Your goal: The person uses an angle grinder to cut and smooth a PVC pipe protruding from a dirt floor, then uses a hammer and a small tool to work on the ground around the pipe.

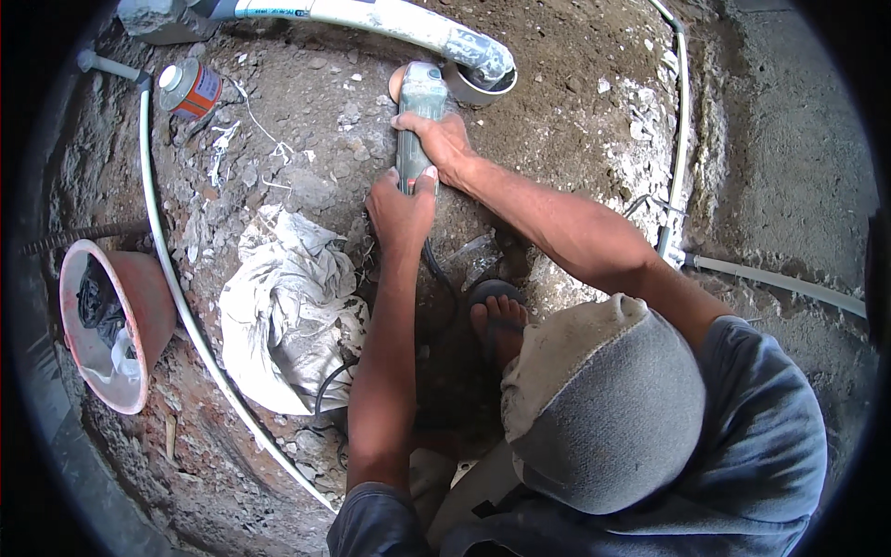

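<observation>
Both my hands are closed around a grey-green angle grinder point(420, 90). My left hand point(402, 212) wraps its rear end, and my right hand point(443, 144) grips the middle of its body. An orange-tan disc point(397, 84) shows at the left of the grinder's head; whether it spins I cannot tell. Just right of the head is the open round end of a wide pipe fitting point(475, 95). A white-grey bent pipe point(399, 19) comes down to that fitting. A dark cord point(436, 265) trails from behind my left hand.
A tin with a white cap point(190, 89) stands at upper left. Crumpled white sacking point(290, 306) lies left of my left forearm. A pink bucket point(148, 306) lies tilted farther left. Thin pipes point(163, 246) cross the rough ground. A sandalled foot point(501, 325) and grey cloth point(613, 408) are near.
</observation>
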`<state>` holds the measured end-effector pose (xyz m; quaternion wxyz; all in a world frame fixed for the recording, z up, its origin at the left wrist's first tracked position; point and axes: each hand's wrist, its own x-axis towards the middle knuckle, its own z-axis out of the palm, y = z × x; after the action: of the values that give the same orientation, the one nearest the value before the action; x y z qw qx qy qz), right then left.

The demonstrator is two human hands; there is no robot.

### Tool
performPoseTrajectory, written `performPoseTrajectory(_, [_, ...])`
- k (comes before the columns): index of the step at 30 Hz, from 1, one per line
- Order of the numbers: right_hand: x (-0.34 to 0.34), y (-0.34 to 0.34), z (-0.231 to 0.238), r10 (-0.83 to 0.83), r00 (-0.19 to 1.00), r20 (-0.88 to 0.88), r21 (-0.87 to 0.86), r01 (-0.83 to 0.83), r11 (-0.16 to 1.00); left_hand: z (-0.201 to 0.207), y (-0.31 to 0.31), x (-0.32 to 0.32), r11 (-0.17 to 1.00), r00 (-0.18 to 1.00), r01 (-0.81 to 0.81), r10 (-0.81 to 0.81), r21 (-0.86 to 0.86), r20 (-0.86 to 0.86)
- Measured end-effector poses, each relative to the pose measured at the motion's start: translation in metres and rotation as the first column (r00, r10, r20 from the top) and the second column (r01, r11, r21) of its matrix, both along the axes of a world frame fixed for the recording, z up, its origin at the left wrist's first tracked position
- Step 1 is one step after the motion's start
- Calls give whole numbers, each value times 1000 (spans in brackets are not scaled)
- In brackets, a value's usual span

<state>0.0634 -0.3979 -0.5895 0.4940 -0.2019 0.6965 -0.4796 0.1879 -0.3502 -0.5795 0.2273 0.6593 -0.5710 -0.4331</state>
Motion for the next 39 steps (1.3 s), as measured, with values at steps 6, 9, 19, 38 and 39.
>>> performPoseTrajectory(6, [-9, 2, -5, 16, 1000, -15, 34, -15, 999, 7, 3, -6, 1000, 1000, 22, -22, -15, 9])
performPoseTrajectory(9, [-3, 5, -2, 21, 1000, -21, 30, -20, 999, 10, 5, -3, 1000, 1000, 8, -8, 15, -4])
performPoseTrajectory(19, [-11, 16, -6, 41, 999, -27, 7, -41, 999, 1, 20, -8, 997, 1000, 29, -29, -68, 2])
performPoseTrajectory(38, [-22, 30, -6, 95, 994, -47, -6, -95, 995, -6, 35, -14, 993, 998, 69, -69, -92, -3])
performPoseTrajectory(39, [-22, 31, -6, 98, 995, -25, -17, -99, 995, -8, 35, -14, 994, 996, 85, -86, -66, -19])
